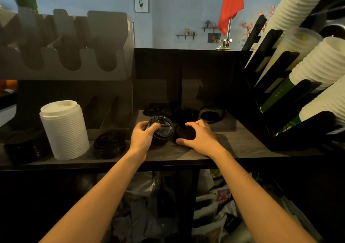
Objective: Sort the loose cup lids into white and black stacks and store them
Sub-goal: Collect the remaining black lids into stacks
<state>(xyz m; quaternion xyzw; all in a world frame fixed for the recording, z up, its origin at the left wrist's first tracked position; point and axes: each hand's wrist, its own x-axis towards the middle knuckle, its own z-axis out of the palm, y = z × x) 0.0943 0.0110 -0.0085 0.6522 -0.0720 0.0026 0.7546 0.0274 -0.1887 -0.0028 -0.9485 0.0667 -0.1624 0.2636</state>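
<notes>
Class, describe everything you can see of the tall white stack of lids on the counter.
The white lid stack is a tall column of nested plastic-looking lids, ribbed down its sides by their rims, the top lid's raised moulding showing. It stands upright on the wooden counter, between two low black lid stacks. Nothing grips it.

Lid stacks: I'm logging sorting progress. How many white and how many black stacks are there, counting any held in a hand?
White stack: 1
Black stacks on the counter: 2
Black stack in the left hand: 1
Total: 4
Loose black lids behind the hands, and what the right hand grips, are too dark to count.
</notes>
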